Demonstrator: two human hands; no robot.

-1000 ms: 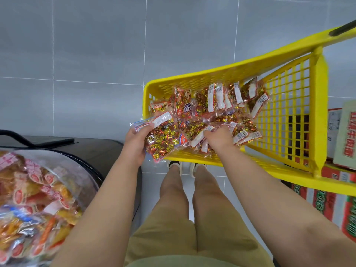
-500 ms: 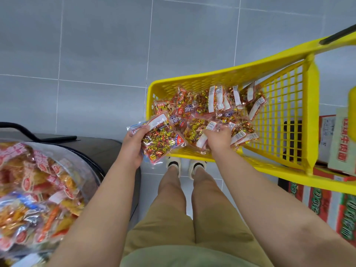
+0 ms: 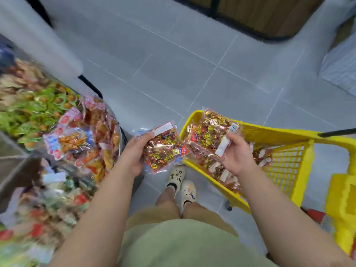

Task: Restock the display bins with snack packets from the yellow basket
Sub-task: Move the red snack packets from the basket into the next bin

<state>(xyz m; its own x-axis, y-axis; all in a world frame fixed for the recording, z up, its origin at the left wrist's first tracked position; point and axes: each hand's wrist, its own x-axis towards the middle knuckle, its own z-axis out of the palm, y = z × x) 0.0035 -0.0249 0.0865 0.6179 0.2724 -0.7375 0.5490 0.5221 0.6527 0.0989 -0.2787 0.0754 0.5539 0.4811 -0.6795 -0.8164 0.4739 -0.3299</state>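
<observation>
Grey floor [image 3: 192,64] | your left hand [image 3: 133,151] grips one packet [image 3: 161,149], long axis near-far | right hand [image 3: 238,153] grips second packet [image 3: 208,132] over yellow basket [image 3: 269,132]

Left hand [image 3: 133,155] gripping packet [image 3: 162,149], right hand [image 3: 236,153] gripping another [image 3: 209,134], yellow basket [image 3: 269,132]

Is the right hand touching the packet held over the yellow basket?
Touching. The head view shows the right hand gripping the packet, thumb pressed on its front.

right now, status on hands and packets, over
Left hand grips one packet. Right hand grips a second packet over the yellow basket. Display bins to the left, nothing in between.
</observation>
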